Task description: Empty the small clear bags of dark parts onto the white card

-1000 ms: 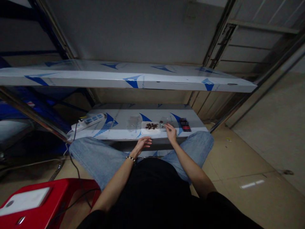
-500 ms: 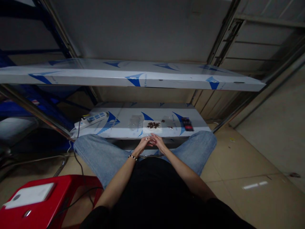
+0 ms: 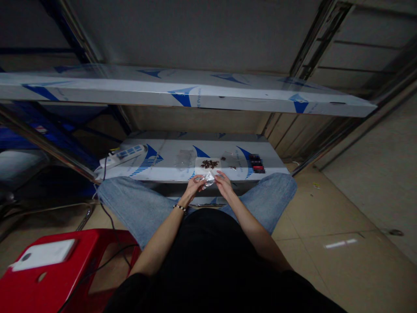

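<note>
A small clear plastic bag (image 3: pixel 208 179) is stretched between my two hands just off the front edge of the lower shelf. My left hand (image 3: pixel 194 186), with a beaded bracelet at the wrist, pinches its left side. On the other side my right hand (image 3: pixel 223 184) grips the bag with bent fingers. Right behind the hands, a white sheet or tray (image 3: pixel 199 165) bears a heap of small brown pieces (image 3: pixel 210 164), too small to name. More clear plastic bags (image 3: pixel 184 160) lie to the left of it.
The lower shelf (image 3: pixel 169 173) also carries a white power strip (image 3: pixel 125 155) at left and a pixelated dark red item (image 3: pixel 257 163) at right. An upper shelf (image 3: pixel 130 94) crosses above. On a red stool (image 3: pixel 94 248) rests a white device (image 3: pixel 45 254); cables hang nearby.
My hands, close together before, have drawn apart, and the clear plastic bag now shows spread between them. The view has tilted slightly.
</note>
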### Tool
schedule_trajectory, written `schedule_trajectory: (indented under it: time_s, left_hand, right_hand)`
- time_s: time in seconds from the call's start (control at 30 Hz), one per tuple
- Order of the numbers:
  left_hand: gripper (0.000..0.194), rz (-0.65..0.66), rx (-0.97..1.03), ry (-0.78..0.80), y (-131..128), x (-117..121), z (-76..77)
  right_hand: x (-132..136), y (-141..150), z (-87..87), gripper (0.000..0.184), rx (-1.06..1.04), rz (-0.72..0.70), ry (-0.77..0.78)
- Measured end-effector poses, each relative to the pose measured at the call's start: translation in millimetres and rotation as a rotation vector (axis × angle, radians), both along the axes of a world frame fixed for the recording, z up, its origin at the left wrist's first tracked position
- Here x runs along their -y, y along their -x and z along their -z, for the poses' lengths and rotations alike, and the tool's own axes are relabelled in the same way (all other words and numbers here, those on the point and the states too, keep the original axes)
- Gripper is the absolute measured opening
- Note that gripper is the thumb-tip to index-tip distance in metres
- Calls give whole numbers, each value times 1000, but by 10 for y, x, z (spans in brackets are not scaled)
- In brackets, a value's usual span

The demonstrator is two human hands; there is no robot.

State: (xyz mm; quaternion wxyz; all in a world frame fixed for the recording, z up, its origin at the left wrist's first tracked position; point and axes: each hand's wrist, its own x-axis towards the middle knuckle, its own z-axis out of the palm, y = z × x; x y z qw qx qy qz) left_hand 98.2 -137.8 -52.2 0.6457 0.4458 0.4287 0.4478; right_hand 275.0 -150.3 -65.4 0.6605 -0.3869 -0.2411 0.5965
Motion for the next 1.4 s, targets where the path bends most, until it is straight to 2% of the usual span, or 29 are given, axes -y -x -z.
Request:
schedule_trajectory:
  time_s: [0.1,0.27,0.4,0.57,0.67,0.83,0.97,1.1,1.23,1.4]
  left_hand:
    - [61,-68,17,-8,13,-9,-7]
    - [73,-66,49,-17,12,12,-14]
    - [77,-66,102,-20,8,-6,22]
    - [78,-135,157,-30,23,-42,56]
    - [70,-175,128,-73,26,-62,56]
    - [32,-235,-133,-206,20,-91,62]
    - [22,-141,-209,-268,7,-47,-3]
    - [29,28,-218,-337,-34,50,-126]
    - [31,231,-190,-385,-82,140,-199]
    - [23,267,-276,-423,-83,170,-198]
  right_hand:
    - [-17,-15,15,37,-14,-81,18]
    - [-13,-20,28,25,-22,-115,98]
    - [-19,-29,15,19,-25,-122,124]
    - [-8,-42,5,21,-44,-169,103]
    - [5,-61,4,25,-36,-198,87]
    - [13,-80,4,33,8,-212,81]
    - [27,-46,-5,36,82,-244,71]
    - [62,-1,-11,35,164,-315,32]
    - [87,9,-10,36,242,-322,17]
    - [82,27,-32,39,351,-352,8]
